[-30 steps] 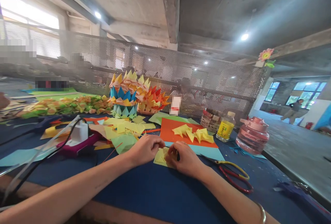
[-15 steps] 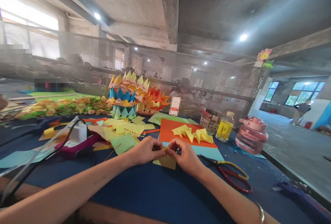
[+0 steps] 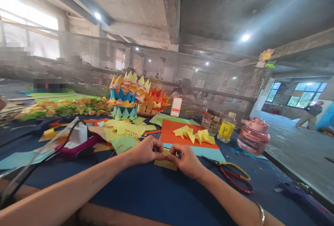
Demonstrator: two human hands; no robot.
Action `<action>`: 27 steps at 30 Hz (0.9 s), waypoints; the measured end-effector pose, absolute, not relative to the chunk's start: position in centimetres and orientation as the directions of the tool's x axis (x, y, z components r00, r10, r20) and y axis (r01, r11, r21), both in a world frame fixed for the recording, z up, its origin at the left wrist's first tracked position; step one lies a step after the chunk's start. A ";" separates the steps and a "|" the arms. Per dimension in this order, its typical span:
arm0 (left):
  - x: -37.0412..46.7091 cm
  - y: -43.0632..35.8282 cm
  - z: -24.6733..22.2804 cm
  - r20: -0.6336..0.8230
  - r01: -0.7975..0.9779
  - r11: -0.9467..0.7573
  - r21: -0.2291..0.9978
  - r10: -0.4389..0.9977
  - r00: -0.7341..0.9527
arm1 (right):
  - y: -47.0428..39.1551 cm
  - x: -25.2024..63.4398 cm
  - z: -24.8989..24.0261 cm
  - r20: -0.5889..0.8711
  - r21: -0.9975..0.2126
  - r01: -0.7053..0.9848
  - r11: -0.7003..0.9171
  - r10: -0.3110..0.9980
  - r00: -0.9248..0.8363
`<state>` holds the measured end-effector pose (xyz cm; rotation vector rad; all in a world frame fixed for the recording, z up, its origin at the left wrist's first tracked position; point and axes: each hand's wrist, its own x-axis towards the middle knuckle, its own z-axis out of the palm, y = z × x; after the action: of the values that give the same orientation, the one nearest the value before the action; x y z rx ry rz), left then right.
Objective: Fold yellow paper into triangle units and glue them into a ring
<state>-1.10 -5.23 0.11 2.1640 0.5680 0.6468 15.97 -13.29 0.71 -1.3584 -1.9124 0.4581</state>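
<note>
Both hands meet over the dark blue table at the middle. My left hand (image 3: 150, 150) pinches a small piece of yellow paper (image 3: 166, 152) from the left. From the right, my right hand (image 3: 185, 159) pinches the same piece, its fingertips touching those of the left. Under them a yellowish paper square (image 3: 166, 164) lies on the table. Behind the hands, folded yellow paper pieces (image 3: 193, 135) rest on an orange sheet (image 3: 167, 132), which overlies a light blue sheet (image 3: 212, 153).
Scissors (image 3: 236, 175), a yellow-labelled bottle (image 3: 227, 128) and a pink bottle (image 3: 253, 136) stand or lie to the right. Folded-paper crowns (image 3: 124, 104) are behind. A power strip (image 3: 78, 144) with cables, and paper scraps (image 3: 125, 128), are left. A person (image 3: 311, 114) is far right.
My right hand's fingertips have shifted slightly left and down over the yellow paper, closer to the left fingertips. The distant person has moved right.
</note>
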 end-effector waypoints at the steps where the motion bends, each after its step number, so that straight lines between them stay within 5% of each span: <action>1: -1.1 -5.3 0.2 0.264 0.177 -0.595 0.784 0.578 0.772 | -13.4 15.9 0.8 0.362 -0.653 0.654 0.380 0.916 -0.172; 18: -0.9 -5.0 -0.2 0.314 0.302 -0.617 0.726 0.689 0.653 | -12.5 16.7 0.6 0.376 -0.658 0.671 0.342 0.921 -0.100; 27: -0.8 -4.8 -0.3 0.233 0.208 -0.499 0.841 0.681 0.695 | -12.5 17.1 0.7 0.420 -0.627 0.695 0.352 0.904 -0.080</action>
<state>-0.79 -4.76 -0.32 2.0520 0.6799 0.7049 17.09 -12.50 0.70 -1.4044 -1.8342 0.3384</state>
